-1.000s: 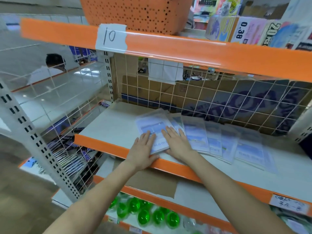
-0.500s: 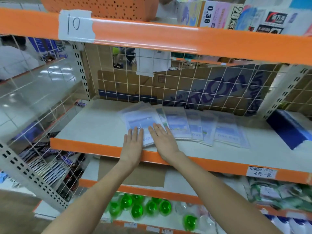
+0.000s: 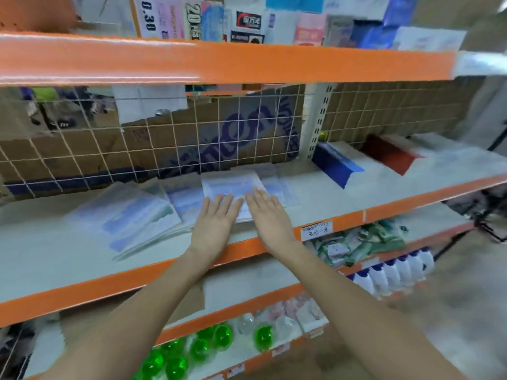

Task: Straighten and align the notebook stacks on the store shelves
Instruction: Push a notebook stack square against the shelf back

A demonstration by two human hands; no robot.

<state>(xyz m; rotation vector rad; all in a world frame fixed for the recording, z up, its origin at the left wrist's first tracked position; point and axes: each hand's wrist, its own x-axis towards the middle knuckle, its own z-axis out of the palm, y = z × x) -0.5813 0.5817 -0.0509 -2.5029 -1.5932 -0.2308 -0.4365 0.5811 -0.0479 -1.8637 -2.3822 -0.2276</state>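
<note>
Change: both hands now lie on a notebook further right along the fanned row than half a second ago; view has swung right, and the paper tag marked "10" is out of frame.
Landmark: middle shelf [image 3: 82,259], white board with an orange front edge.
Writing, price tag [image 3: 317,230]: white slip on the shelf's orange edge, just right of the right wrist; handwritten, too blurred to read surely.
Writing, above shelf: card reading "0.30" [image 3: 148,15] and a strip starting "20" [image 3: 193,20] among packets on the upper shelf [image 3: 219,61].
Writing, behind shelf: cardboard sheet [image 3: 219,138] with large purple lettering behind a white wire grid; letters not legible.
Notebooks [image 3: 123,215]: pale blue-and-white covers in clear wrap, thin, lying flat, fanned and overlapping, skewed to the shelf edge; blurred.
Top notebook [image 3: 230,185]: near the shelf's front, roughly mid-row, under both hands.
Left hand [image 3: 216,223]: palm down, fingers straight and slightly spread, pressing the notebook.
Right hand [image 3: 270,215]: palm down just beside the left, fingers straight and close together, on the same notebook.
Right of notebooks: blue box [image 3: 337,165], then red box [image 3: 389,154], same level.
Below shelf: green round capsules [image 3: 200,349] and clear ones; white bottles with blue caps [image 3: 395,272] to the right.
</note>
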